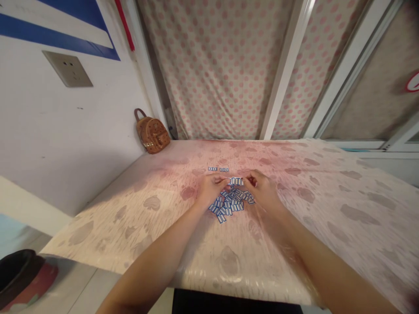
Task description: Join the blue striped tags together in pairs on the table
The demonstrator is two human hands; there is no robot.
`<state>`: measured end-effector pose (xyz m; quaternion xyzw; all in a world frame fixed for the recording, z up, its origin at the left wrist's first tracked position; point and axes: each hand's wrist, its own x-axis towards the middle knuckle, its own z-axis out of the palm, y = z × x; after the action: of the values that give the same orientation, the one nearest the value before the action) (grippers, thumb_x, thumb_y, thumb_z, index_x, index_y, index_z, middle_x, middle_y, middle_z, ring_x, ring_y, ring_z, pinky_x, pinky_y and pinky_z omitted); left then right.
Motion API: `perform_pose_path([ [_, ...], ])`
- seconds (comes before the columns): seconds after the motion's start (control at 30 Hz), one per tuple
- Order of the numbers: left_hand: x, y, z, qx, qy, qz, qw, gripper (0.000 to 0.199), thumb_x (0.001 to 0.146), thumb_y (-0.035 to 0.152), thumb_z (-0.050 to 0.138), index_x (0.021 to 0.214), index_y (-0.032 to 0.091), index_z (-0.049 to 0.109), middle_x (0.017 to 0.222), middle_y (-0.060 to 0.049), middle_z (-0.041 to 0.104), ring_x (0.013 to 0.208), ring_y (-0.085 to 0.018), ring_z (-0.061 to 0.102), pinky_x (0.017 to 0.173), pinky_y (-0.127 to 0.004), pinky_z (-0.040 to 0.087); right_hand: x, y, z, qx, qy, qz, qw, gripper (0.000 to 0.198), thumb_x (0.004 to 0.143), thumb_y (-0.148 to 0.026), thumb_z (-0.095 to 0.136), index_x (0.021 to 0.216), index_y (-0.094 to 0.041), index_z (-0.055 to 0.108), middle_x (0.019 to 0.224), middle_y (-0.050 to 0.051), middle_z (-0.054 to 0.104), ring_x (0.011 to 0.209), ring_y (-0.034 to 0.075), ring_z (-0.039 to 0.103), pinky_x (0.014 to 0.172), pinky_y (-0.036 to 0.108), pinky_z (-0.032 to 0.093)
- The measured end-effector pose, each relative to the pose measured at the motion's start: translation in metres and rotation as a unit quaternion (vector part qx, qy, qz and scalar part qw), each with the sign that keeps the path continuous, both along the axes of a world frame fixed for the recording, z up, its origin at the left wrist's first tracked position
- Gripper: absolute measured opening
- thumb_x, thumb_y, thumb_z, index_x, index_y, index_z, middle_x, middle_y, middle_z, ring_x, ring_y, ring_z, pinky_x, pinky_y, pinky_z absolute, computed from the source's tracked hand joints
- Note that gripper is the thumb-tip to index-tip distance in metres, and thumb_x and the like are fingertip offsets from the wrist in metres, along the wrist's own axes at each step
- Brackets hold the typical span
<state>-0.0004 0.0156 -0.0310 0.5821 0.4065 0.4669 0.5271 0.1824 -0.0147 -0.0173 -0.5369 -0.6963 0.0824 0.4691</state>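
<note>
The left hand (209, 186) and right hand (262, 188) pinch opposite ends of a small white-and-blue strip (237, 181), stretched between their fingertips above the desk (330, 200). Just below it, between the wrists, lies a loose pile of similar pieces (231, 202), overlapping at odd angles. Beyond the hands, two short strips (212, 168) rest flat, side by side with a narrow gap. Farther out, a brown mini backpack (153, 134) stands at the desk's far left corner against the wall, and a pink-dotted curtain (222, 78) hangs behind the far edge
</note>
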Motion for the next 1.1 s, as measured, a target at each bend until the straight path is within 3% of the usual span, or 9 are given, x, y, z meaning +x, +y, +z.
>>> perform_pose_path([
  [0.33,0.003,-0.008,0.014,-0.043,0.007,0.000,0.999,0.011,0.084,0.023,0.069,0.083,0.013,0.073,0.074,-0.006,0.074,0.068,-0.015,0.070,0.063,-0.022,0.054,-0.004,0.002,-0.007,0.014,-0.015,0.005,1.000,0.016,0.086,-0.023,0.051,0.071,-0.020,0.051,0.073,0.001,0.054,0.065,0.014,0.050,0.061,0.027,0.034],
  [0.8,0.002,-0.008,0.014,-0.050,0.010,-0.007,0.999,0.010,0.084,0.024,0.070,0.085,0.014,0.074,0.077,-0.006,0.075,0.071,-0.015,0.071,0.066,-0.022,0.055,-0.005,0.001,-0.006,0.025,-0.038,0.015,0.999,0.016,0.088,-0.022,0.050,0.072,-0.021,0.051,0.074,0.002,0.054,0.066,0.016,0.052,0.062,0.029,0.038],
  [0.9,0.002,-0.008,0.012,-0.047,0.002,-0.005,0.999,0.013,0.084,0.026,0.070,0.087,0.014,0.074,0.076,-0.006,0.075,0.070,-0.015,0.070,0.064,-0.022,0.055,-0.002,0.003,-0.008,0.029,-0.020,0.021,0.999,0.007,0.086,-0.025,0.056,0.090,-0.020,0.059,0.085,0.004,0.058,0.075,0.018,0.056,0.069,0.031,0.045],
  [1.0,0.001,-0.006,0.009,-0.044,-0.008,0.000,0.999,0.015,0.083,0.027,0.071,0.084,0.013,0.074,0.075,-0.006,0.075,0.066,-0.014,0.069,0.062,-0.022,0.054,0.003,0.005,-0.010,0.031,-0.053,0.066,0.996,0.037,0.084,-0.030,0.064,0.120,-0.022,0.059,0.108,0.008,0.059,0.097,0.023,0.059,0.085,0.037,0.049],
  [1.1,0.000,-0.004,0.007,-0.042,-0.019,0.001,0.999,0.016,0.082,0.027,0.071,0.085,0.012,0.074,0.076,-0.007,0.075,0.064,-0.014,0.068,0.060,-0.022,0.053,0.006,0.006,-0.011,0.027,-0.100,0.105,0.989,0.040,0.087,-0.032,0.063,0.126,-0.027,0.060,0.114,0.008,0.059,0.107,0.026,0.057,0.093,0.041,0.047],
])
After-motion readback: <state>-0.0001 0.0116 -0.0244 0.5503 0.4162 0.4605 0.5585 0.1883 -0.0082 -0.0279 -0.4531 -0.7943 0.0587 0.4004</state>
